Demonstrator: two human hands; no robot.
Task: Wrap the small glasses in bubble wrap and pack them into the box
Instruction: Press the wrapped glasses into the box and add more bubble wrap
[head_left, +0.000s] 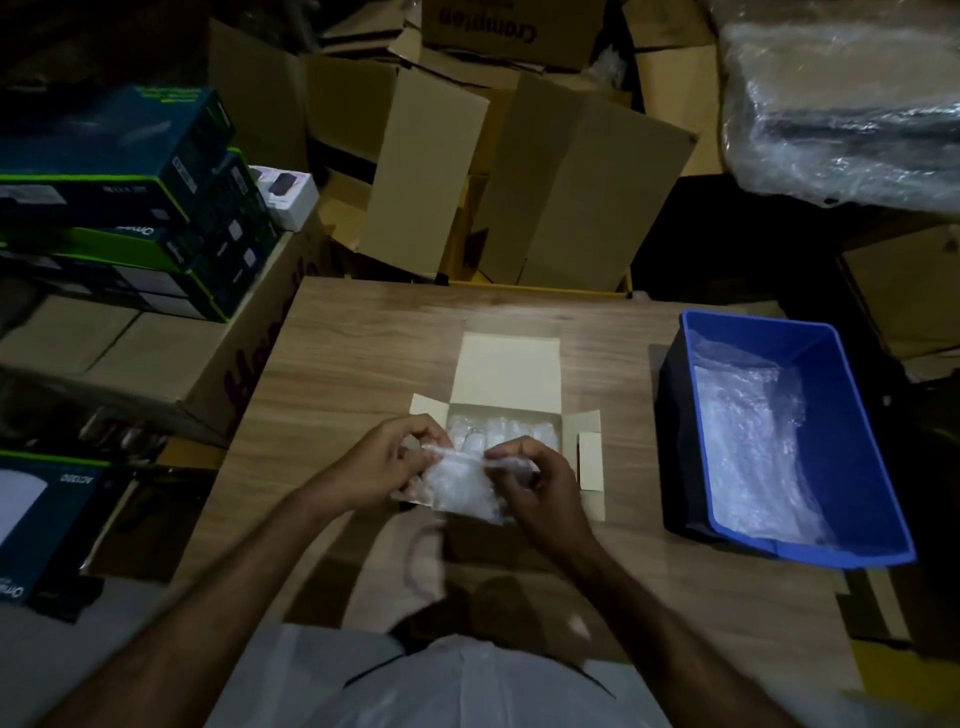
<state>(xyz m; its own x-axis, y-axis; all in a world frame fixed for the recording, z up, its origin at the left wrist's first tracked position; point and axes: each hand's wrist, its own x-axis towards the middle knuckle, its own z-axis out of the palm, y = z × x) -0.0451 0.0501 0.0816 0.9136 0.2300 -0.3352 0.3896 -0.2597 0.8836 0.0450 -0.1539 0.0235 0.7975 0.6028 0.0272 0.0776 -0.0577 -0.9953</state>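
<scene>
Cardboard piles ring our wooden table (332, 374). Both hands, left (387, 457) & right (537, 475), pinch the bubble wrap bundle (460, 486) just over the box (506, 410). Loose grip → wrap unrolls, glass probably slips.

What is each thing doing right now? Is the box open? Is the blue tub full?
box: open, lid flap back, wrapped pieces inside.
bubble wrap piece: held over the box's near edge.
left hand: pinches it.
right hand: pinches it.
blue tub: open, bubble wrap sheets inside.
</scene>
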